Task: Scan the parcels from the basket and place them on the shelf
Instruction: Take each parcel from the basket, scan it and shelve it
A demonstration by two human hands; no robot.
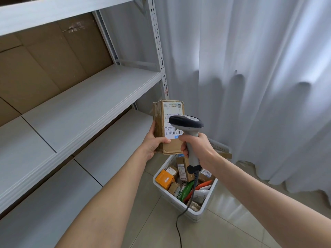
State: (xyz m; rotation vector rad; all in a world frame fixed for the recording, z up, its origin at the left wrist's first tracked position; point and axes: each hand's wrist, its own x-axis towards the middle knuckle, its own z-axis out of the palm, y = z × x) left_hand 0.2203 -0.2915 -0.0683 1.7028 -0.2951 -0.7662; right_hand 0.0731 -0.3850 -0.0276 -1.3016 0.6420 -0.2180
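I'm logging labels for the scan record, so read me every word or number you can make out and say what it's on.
"M1 A218": on the white label of the cardboard parcel in the left hand.
Rest of that label, partly behind the scanner: too small to read.
Orange box in the basket: white print, blurred.
Red sticker on the shelf upright: too small.
Labels on other basket parcels: unreadable.

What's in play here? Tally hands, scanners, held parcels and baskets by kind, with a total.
Hands: 2, the left hand and the right hand
Scanners: 1, the scanner
Held parcels: 1, the cardboard parcel
Baskets: 1, the white basket
Total: 5
The parcels inside the basket are too jumbled to count.
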